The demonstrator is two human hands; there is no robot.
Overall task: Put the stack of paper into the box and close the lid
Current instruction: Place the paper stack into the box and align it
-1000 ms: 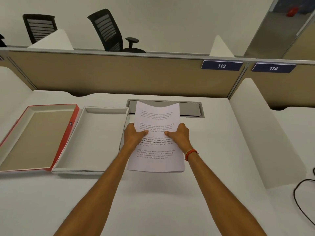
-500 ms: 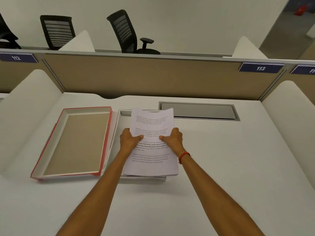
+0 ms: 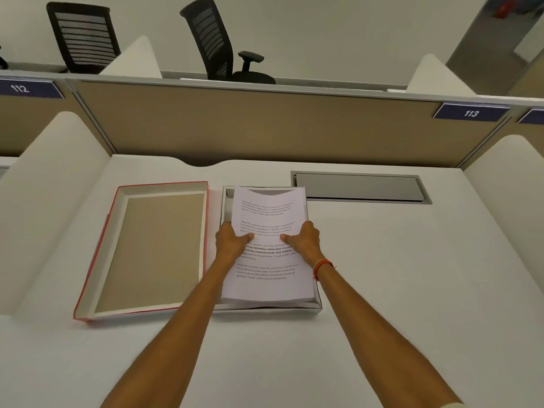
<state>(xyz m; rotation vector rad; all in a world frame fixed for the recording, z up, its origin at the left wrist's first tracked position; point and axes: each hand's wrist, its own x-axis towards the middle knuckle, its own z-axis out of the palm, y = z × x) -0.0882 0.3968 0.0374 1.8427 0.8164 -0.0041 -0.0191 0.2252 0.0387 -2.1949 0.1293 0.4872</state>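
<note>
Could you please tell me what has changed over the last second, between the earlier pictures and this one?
Both hands carried the stack of paper to the person's left, from over the bare desk beside the box to directly over the white box tray. The left hand and right hand keep the same grip on its side edges. Nothing was let go. The red-edged lid still lies open at the tray's left.

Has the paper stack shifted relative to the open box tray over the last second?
Yes. The paper stack has moved left: it was beside the white tray, and now sits over it, held by the left hand and right hand.
</note>
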